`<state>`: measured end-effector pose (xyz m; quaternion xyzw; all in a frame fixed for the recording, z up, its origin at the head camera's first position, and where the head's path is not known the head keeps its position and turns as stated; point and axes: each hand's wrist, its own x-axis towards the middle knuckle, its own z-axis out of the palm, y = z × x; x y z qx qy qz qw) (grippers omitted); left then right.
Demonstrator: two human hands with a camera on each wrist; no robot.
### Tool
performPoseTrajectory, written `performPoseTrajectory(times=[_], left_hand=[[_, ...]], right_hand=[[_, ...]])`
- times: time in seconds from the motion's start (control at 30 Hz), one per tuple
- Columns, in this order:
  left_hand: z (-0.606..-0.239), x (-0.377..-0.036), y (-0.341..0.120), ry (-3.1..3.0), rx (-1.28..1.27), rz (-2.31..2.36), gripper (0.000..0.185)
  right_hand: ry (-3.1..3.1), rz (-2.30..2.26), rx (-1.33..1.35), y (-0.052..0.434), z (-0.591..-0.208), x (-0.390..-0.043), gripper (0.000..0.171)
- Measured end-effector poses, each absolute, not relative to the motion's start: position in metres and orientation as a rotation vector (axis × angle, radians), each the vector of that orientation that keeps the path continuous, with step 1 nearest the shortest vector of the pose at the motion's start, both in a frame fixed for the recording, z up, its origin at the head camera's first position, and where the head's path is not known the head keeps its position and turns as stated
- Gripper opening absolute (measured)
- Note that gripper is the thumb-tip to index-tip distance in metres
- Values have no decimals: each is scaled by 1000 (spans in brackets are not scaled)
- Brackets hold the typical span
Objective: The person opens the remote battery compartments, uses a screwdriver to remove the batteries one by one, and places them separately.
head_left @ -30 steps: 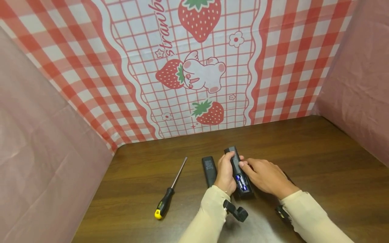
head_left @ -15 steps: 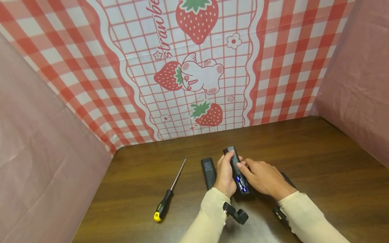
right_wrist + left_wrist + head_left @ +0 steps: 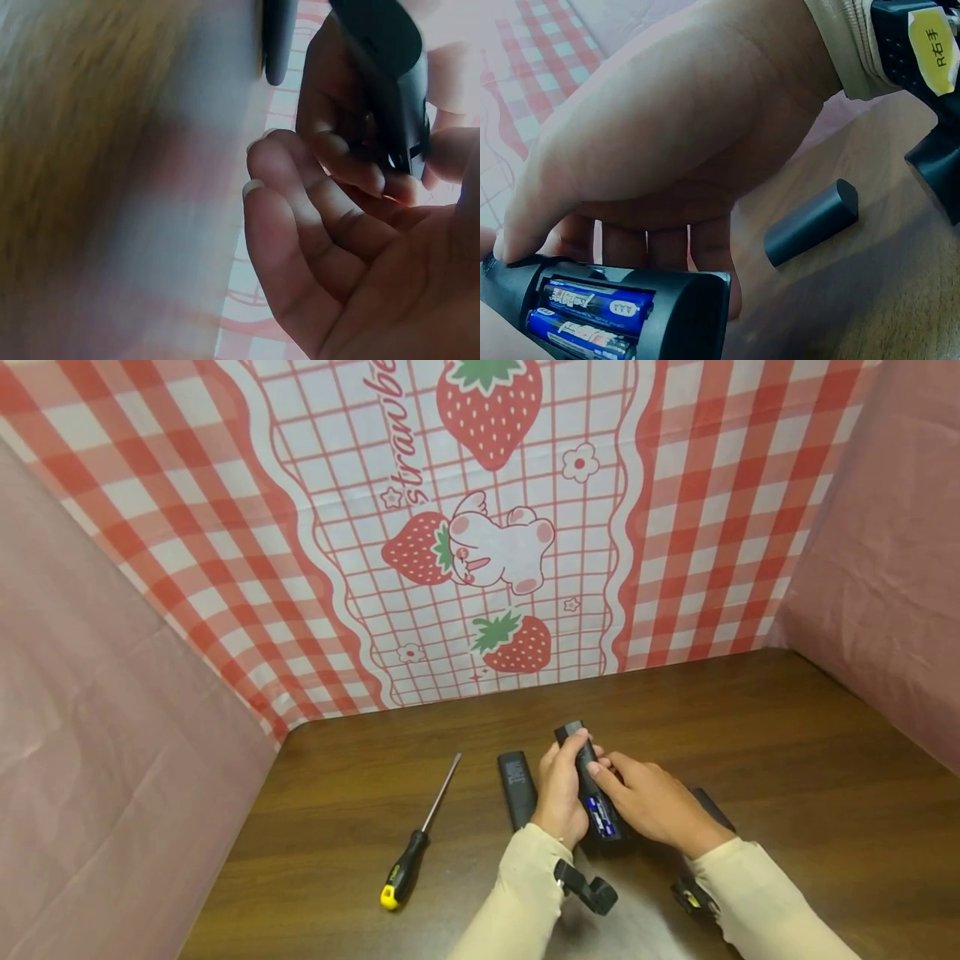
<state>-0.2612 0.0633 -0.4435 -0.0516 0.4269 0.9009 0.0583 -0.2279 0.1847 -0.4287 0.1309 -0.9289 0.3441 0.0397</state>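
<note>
My left hand (image 3: 561, 787) grips a black remote (image 3: 576, 745) from its left side, fingers curled round it (image 3: 330, 90). The remote's back (image 3: 682, 315) is uncovered, and two blue AAA batteries (image 3: 592, 309) sit in its bay (image 3: 602, 817). My right hand (image 3: 647, 797) lies against the remote's right side. Its thumb tip presses on the body and its fingers (image 3: 315, 225) stay relaxed and apart from it. Just left of my left hand, a long black piece (image 3: 517, 785) lies flat on the table.
A screwdriver (image 3: 417, 842) with a black and yellow handle lies at the left on the brown table (image 3: 787, 735). Another short black piece (image 3: 810, 221) lies behind my right hand (image 3: 712, 808). Pink cloth walls stand left and right, and a strawberry cloth hangs at the back.
The remote and both hands have shifted slightly away from me. My right thumb stays on the remote. The screwdriver and the black pieces have not moved.
</note>
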Motion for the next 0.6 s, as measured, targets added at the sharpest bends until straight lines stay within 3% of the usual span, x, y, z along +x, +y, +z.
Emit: performPoseTrajectory(times=[0.6], left_hand=[[-436, -260, 68, 1211, -159, 2789, 23]], right_hand=[[-2691, 1759, 271, 173, -435, -227, 45]])
